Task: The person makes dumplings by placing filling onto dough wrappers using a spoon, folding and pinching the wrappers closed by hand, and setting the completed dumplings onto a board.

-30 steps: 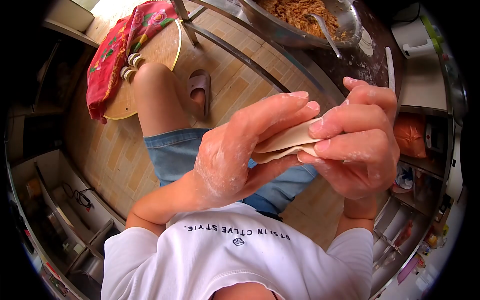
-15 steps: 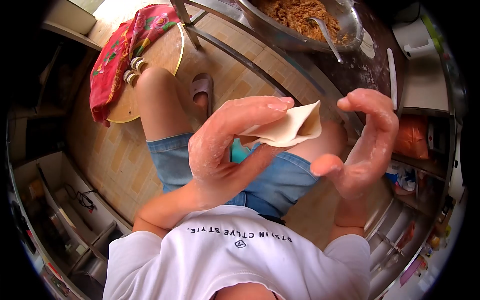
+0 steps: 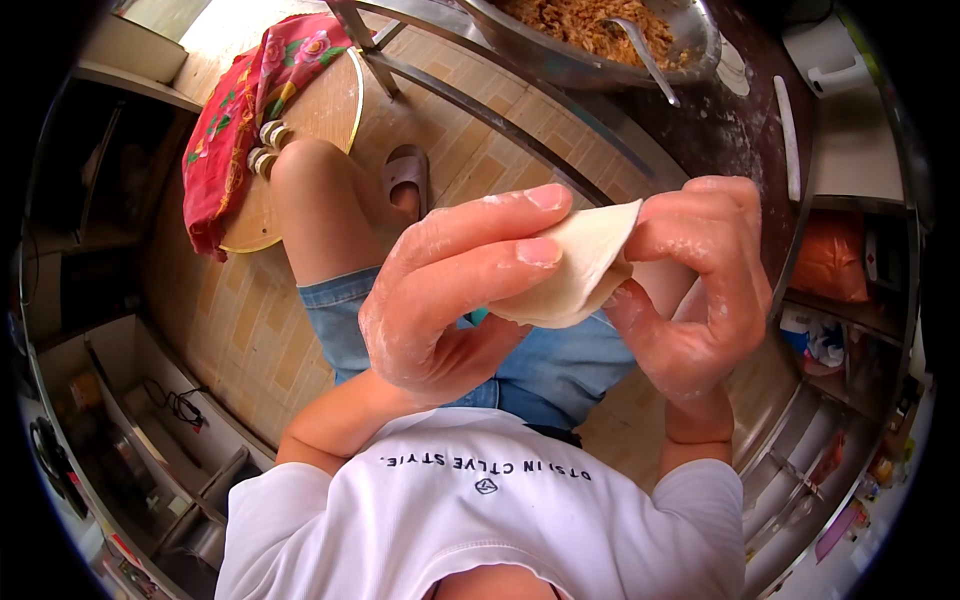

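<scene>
A pale dumpling wrapper (image 3: 575, 270), folded over, is held up in front of my lap. My left hand (image 3: 440, 285) grips it from the left, with two fingers lying across its near face and the thumb beneath. Flour whitens the skin of both hands. At the wrapper's right edge, my right hand (image 3: 700, 285) has its fingers curled and its thumb and forefinger closed on the dough. Whatever lies inside the fold is hidden from this angle.
A metal bowl (image 3: 708, 55) of minced filling (image 3: 590, 30) with a spoon (image 3: 645, 62) stands on the floury dark table (image 3: 745, 120) at upper right. A white stick (image 3: 788, 135) lies there. At left, a red flowered cloth (image 3: 225, 130) covers part of a round board (image 3: 335, 105).
My right hand has moved left and closed from an open curl onto the wrapper's edge. The wrapper has turned, showing more of its flat face; my left fingers have shifted on it.
</scene>
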The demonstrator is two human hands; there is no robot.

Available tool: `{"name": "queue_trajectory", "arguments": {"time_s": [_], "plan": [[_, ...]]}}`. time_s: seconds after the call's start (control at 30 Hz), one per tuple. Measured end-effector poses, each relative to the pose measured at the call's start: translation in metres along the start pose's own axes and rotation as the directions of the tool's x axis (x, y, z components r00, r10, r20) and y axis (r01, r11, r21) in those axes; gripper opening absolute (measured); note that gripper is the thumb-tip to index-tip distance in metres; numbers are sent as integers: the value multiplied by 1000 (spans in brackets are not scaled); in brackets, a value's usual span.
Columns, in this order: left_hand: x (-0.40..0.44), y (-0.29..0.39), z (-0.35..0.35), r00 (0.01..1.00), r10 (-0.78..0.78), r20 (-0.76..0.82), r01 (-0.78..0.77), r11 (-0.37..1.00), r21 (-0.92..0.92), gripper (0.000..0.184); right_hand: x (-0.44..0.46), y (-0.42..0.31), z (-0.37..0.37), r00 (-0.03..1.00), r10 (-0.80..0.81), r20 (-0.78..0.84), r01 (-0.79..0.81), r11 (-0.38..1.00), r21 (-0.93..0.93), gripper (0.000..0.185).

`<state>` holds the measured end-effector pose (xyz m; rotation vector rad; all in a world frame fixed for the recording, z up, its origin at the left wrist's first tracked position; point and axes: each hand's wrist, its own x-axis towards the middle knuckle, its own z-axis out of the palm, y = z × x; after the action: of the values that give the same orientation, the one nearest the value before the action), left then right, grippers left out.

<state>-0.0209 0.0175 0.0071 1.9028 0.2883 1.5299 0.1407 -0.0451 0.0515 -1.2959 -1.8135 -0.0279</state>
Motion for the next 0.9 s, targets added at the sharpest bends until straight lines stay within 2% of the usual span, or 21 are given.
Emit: {"name": "queue_trajectory", "arguments": {"time_s": [0.1,0.2,0.4,0.57,0.7,0.9], "plan": [[-3,-1,5,997,1,-72,-5,998,-57,44,-1,-1,0,1000,-8,-10,8,1000,27,24],[-2,-2,3,999,15,-51,-19,997,-76,44,-1,-5,0,1000,26,-5,-26,1000,13,21],[-4,-1,7,999,4,-48,-7,998,-64,46,-6,-8,-1,1000,1,-11,-2,989,-148,23],[-4,-1,8,999,-6,-39,3,998,-61,48,-4,-13,-5,996,86,-16,-88,988,-130,23],[1,5,5,997,-66,27,67,996,-61,48,-5,-11,-5,1000,14,-17,-16,985,-170,22],[-2,3,10,999,-40,-8,40,999,-31,47,-8,-12,-3,999,-47,-28,38,964,-264,20]]}}
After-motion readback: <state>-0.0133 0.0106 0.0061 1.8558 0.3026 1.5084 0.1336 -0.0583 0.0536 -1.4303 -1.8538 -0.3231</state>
